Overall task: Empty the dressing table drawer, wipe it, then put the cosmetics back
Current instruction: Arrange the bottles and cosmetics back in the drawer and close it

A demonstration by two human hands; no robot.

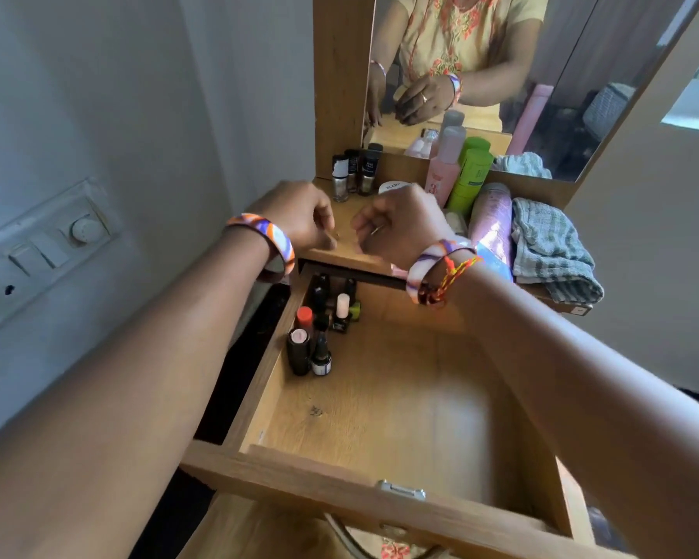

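The wooden drawer [299,474] is pulled open below me. Several small cosmetics [319,336], lipsticks and nail polish bottles, stand in its back left corner; most of its floor is bare. Both my hands hover over the dressing table top [352,244], just behind the drawer. My left hand [299,219] has loosely curled fingers with nothing seen in it. My right hand [396,227] is blurred, its fingers curled inward; whether it holds something is unclear. Three nail polish bottles [352,171], a white jar [394,186], a pink bottle [440,171] and green bottles [471,175] stand on the top.
A lilac tube [491,219] lies beside a folded striped cloth [549,244] at the right of the table top. The mirror [561,54] rises behind the bottles. A switch panel [45,244] is on the wall to the left. A metal handle [400,489] sits on the drawer front.
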